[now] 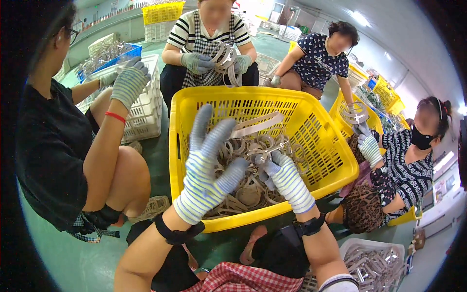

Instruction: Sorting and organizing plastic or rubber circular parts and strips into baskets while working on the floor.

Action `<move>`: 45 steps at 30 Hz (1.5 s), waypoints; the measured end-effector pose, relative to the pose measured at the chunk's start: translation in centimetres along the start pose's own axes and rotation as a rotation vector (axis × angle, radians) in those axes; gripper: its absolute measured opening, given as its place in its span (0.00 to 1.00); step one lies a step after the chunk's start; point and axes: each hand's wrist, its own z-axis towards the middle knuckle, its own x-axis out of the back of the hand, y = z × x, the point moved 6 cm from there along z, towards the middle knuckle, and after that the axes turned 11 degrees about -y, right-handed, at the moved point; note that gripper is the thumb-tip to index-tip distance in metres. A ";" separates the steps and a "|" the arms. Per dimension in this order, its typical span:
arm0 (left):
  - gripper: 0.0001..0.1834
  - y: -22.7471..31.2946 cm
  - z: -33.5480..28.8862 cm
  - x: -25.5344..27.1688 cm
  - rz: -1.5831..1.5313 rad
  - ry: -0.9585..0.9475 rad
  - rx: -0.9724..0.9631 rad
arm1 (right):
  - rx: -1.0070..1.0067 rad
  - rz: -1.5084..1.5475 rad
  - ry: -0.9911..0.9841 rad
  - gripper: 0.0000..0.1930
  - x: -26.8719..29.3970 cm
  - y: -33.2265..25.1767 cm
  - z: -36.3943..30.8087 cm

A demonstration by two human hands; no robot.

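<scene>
- Workshop with a green floor (pixel 82 263); several people sit low in a ring, crates stacked behind them.
- A yellow crate (pixel 335 160) sits in the middle, in reach of everyone around it. It is part full of pale metal rings (pixel 245 192), loosely tangled.
- Left hand (pixel 209 165), in a striped glove, is raised above the crate's near-left side with fingers spread wide and nothing in it. It is blurred.
- Right hand (pixel 282 177), same glove, is down in the crate with fingers curled around a ring at the top of the pile. How firm the grip is I cannot tell.
- Black bands circle both wrists.
- One long strip (pixel 258 124) lies across the pile, leaning toward the far wall.
- Person opposite (pixel 209 34) holds a bunch of rings in gloved hands at chest height.
- Person at right (pixel 413 155) lifts a cluster over a second yellow crate.
- White crate (pixel 374 263) of sorted pieces stands by the wearer's right knee; another white one at left.
</scene>
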 end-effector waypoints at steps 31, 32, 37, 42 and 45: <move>0.49 -4.9 0.4 -0.5 -0.348 -0.198 0.135 | -0.125 0.683 -0.277 0.22 -4.2 -1.2 -0.4; 0.49 -4.8 0.4 -0.5 -0.349 -0.198 0.136 | -0.150 0.691 -0.241 0.22 -4.2 -0.9 -0.4; 0.31 -3.5 0.6 -0.4 -0.272 -0.077 0.218 | -0.099 0.730 -0.247 0.18 -4.3 -0.3 0.0; 0.22 -2.6 0.1 -0.7 -0.009 -0.121 0.137 | -0.111 0.545 -0.138 0.17 -4.3 0.3 0.4; 0.25 -3.1 0.2 -1.2 0.065 -0.209 0.223 | -0.023 0.413 -0.044 0.17 -3.8 -0.4 0.7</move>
